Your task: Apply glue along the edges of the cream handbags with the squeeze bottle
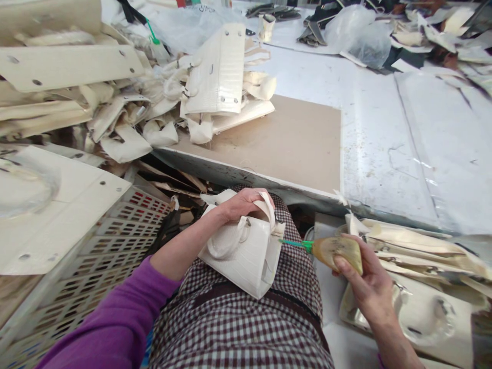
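Note:
A cream handbag (246,251) with a looped handle rests on my lap, over a checked apron (230,328). My left hand (248,202) grips its upper edge, the fingers partly hidden behind the bag's flap. My right hand (359,271) is wrapped round a yellowish squeeze bottle (334,251) with a green cap and a thin green nozzle (294,242). The nozzle points left, its tip by the open side edge of the bag; whether it touches cannot be told.
A brown board (300,143) lies on the white table (384,128) ahead. Cream bag parts (215,77) pile up at the back left. A plastic crate (107,256) stands on my left; more cream bags (430,307) lie on my right.

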